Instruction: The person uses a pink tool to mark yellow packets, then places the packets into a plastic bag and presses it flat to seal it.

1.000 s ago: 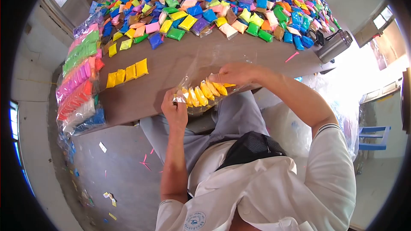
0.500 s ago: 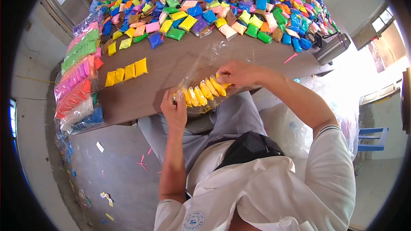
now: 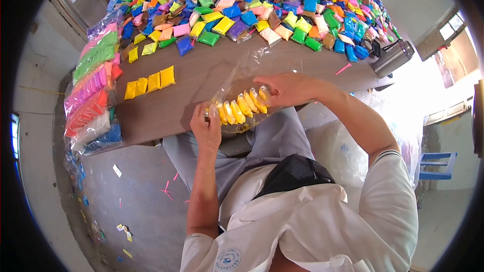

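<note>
A row of several small yellow packets (image 3: 244,106) stands on edge, side by side, inside a clear plastic bag (image 3: 234,78) at the table's front edge. My left hand (image 3: 205,125) is closed on the left end of the row, with a ring on one finger. At the opposite end, my right hand (image 3: 288,89) has its fingers curled round the last packets, partly hiding them. The bag's loose film rises behind the row. Left of the hands, more yellow packets (image 3: 149,82) lie in a short line on the brown table (image 3: 194,78).
A heap of mixed coloured packets (image 3: 242,5) covers the table's back. Bagged rows of packets (image 3: 93,85) are stacked along the left edge. A steel flask (image 3: 393,59) lies tilted at the right, near a pink strip (image 3: 343,69). A blue stool (image 3: 437,166) stands beyond.
My right hand has shifted slightly right and its fingers have moved round the end of the row, uncovering the rightmost packet. My left hand stays almost in place.
</note>
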`<state>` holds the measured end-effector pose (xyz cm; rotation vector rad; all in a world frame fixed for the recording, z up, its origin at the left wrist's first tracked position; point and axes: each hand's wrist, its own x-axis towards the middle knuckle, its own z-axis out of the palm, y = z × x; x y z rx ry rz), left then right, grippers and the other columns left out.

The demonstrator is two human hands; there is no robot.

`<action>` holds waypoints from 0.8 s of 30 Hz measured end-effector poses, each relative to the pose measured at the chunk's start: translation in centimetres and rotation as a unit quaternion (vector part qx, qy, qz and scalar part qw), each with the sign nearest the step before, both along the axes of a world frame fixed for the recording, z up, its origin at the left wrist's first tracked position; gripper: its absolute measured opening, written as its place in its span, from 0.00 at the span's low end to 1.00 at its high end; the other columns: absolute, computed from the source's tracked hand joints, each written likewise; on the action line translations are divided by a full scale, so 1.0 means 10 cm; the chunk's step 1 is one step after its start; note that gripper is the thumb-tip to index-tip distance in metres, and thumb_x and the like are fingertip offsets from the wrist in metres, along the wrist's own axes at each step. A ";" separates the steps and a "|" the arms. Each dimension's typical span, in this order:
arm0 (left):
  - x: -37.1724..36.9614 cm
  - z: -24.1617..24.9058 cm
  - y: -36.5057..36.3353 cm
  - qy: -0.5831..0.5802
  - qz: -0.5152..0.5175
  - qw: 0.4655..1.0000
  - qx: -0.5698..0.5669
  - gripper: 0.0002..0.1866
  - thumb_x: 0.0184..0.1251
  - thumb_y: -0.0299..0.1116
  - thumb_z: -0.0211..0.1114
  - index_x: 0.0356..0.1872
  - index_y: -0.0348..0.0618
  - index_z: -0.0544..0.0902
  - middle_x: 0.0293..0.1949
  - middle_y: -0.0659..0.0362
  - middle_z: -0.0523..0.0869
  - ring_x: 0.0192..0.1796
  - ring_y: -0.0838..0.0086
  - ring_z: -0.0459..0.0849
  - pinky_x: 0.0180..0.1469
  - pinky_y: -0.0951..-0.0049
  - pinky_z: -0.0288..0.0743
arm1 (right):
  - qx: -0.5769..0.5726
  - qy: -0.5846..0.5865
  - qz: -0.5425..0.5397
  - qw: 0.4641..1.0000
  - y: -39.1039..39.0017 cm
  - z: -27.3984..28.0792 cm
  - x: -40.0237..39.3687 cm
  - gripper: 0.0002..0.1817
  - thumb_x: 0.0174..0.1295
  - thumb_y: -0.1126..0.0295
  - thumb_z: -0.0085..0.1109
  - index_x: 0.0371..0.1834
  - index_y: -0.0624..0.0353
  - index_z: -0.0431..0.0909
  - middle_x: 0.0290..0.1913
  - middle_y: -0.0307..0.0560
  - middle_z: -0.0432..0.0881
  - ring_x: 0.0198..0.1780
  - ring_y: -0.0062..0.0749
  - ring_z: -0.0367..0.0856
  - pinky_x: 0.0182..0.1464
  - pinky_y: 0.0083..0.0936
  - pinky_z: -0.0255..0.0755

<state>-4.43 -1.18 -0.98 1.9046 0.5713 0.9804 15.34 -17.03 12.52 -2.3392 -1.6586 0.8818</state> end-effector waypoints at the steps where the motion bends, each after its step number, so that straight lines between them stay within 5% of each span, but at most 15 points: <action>1: 0.00 0.01 0.00 0.002 0.001 1.000 0.000 0.13 0.65 0.31 0.60 0.44 0.31 0.81 0.38 0.48 0.83 0.41 0.55 0.82 0.46 0.65 0.74 | -0.006 0.009 0.006 1.000 -0.01 0.01 0.00 0.40 0.55 0.55 0.63 0.73 0.53 0.62 0.44 0.55 0.83 0.46 0.49 0.82 0.47 0.39 0.74; 6: 0.00 -0.01 0.01 0.000 0.000 1.000 0.005 0.12 0.66 0.32 0.59 0.43 0.32 0.81 0.38 0.47 0.83 0.41 0.54 0.82 0.47 0.64 0.74 | 0.001 -0.033 0.057 0.998 0.02 -0.13 -0.02 0.44 0.47 0.57 0.68 0.71 0.51 0.64 0.42 0.55 0.83 0.47 0.50 0.82 0.48 0.41 0.74; 15: -0.01 0.02 -0.01 0.004 0.004 1.000 0.011 0.12 0.67 0.32 0.59 0.43 0.32 0.81 0.37 0.49 0.83 0.40 0.59 0.82 0.46 0.66 0.74 | -0.016 -0.068 0.025 0.997 0.09 -0.31 -0.03 0.35 0.44 0.55 0.70 0.59 0.53 0.74 0.45 0.56 0.84 0.50 0.55 0.81 0.51 0.45 0.74; 24: 0.00 0.04 -0.03 -0.009 0.005 1.000 0.003 0.12 0.69 0.32 0.59 0.43 0.32 0.81 0.36 0.50 0.83 0.38 0.61 0.81 0.44 0.67 0.74 | 0.020 -0.041 -0.005 0.999 0.01 -0.19 -0.04 0.40 0.43 0.56 0.72 0.61 0.59 0.69 0.42 0.58 0.83 0.46 0.54 0.82 0.46 0.41 0.75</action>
